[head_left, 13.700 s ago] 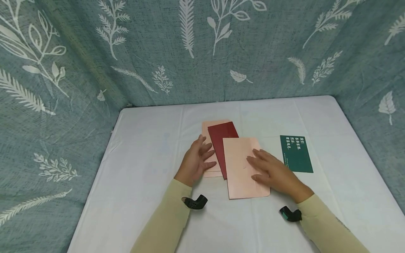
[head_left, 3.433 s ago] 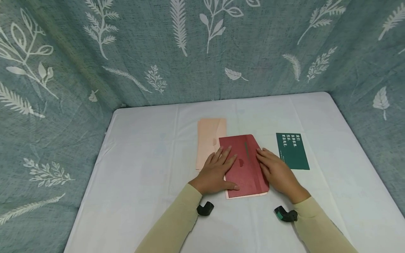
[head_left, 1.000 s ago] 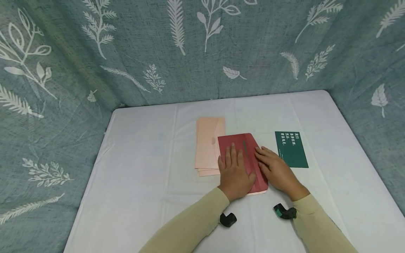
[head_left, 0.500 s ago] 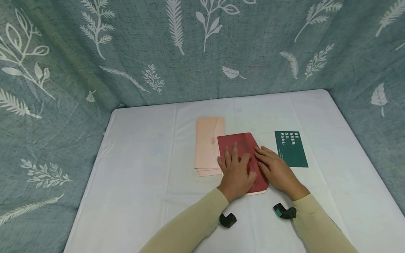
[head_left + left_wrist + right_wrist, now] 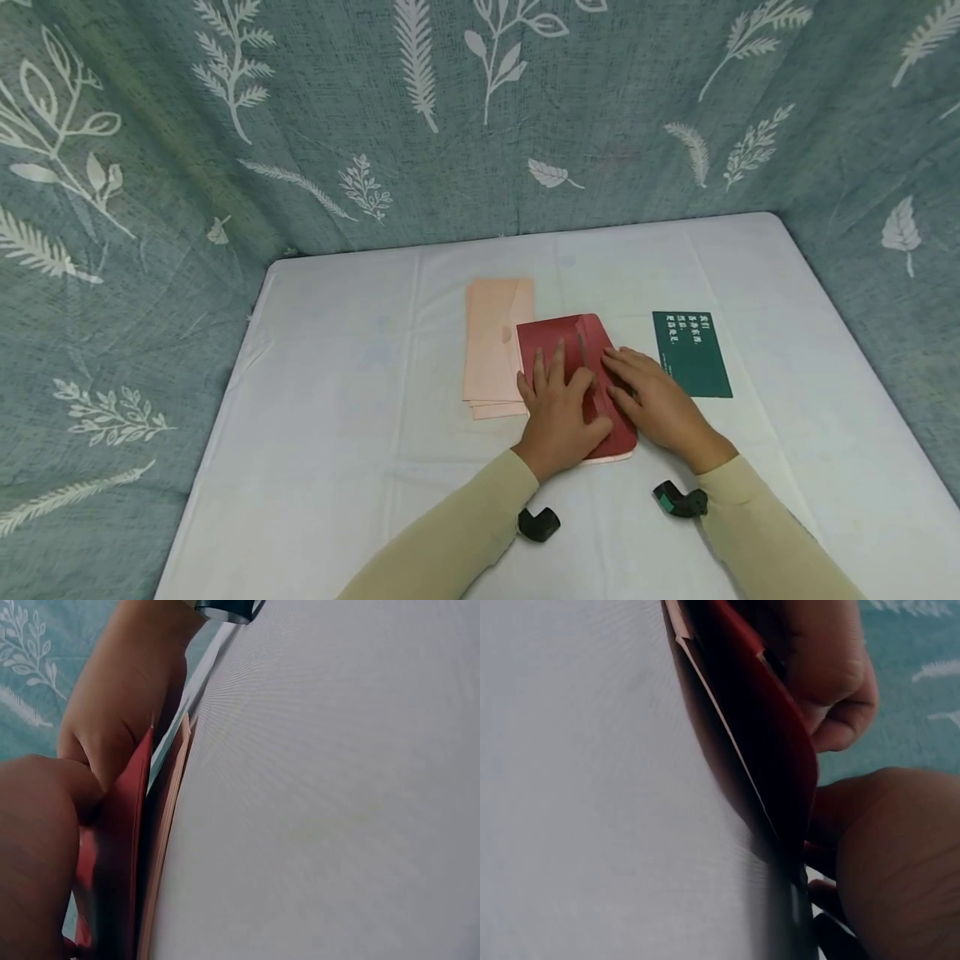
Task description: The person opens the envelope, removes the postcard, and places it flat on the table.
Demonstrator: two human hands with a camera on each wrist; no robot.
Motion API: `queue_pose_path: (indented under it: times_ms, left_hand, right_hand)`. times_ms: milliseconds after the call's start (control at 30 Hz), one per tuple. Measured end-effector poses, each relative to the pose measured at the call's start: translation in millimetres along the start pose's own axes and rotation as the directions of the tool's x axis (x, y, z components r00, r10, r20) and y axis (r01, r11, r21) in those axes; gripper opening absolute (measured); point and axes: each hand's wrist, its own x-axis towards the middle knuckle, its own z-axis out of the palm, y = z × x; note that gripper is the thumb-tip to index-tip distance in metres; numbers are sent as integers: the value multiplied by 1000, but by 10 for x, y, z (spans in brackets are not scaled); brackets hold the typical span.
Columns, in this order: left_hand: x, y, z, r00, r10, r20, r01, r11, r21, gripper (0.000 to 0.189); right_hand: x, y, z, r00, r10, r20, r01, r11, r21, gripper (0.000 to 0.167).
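Note:
A red envelope (image 5: 539, 335) lies over a pink one, whose pale edge (image 5: 611, 458) peeks out at the front. Its flap is on the right side, with a thin dark green strip showing along the flap's edge. My left hand (image 5: 557, 417) lies across the envelope, outer fingers spread, index finger and thumb bent and pinching at the flap's edge. My right hand (image 5: 663, 408) rests with fairly straight fingers on the right edge. The right wrist view shows the red envelope's edge (image 5: 799, 742) raised a little above the pink envelope (image 5: 724, 724).
More pink envelopes (image 5: 487, 342) lie in an uneven stack at the left, partly under the red one. A dark green card (image 5: 693, 358) with white printed characters is at the right. The white-covered table (image 5: 337, 375) meets a green leaf-patterned curtain (image 5: 322, 108).
The red envelope, earlier partly under a pink one, now lies on top. My left hand has moved right across it, its index finger and thumb now bent; the right hand barely moved lately.

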Motion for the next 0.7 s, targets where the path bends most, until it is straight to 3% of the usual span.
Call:
queue_pose_path:
  times_ms: [267, 533, 700]
  left_hand:
    - [-20, 5, -34, 1000, -9, -1, 9, 997, -82, 29]
    - [-33, -6, -36, 1000, -5, -13, 4, 993, -117, 24]
    - [-37, 2, -42, 1000, -4, -14, 2, 994, -113, 21]
  right_hand:
    - [99, 66, -49, 997, -63, 46, 64, 998, -11, 66]
    - [162, 75, -46, 989, -101, 112, 98, 995, 32, 55]
    - [176, 99, -23, 988, -108, 114, 105, 994, 32, 59]
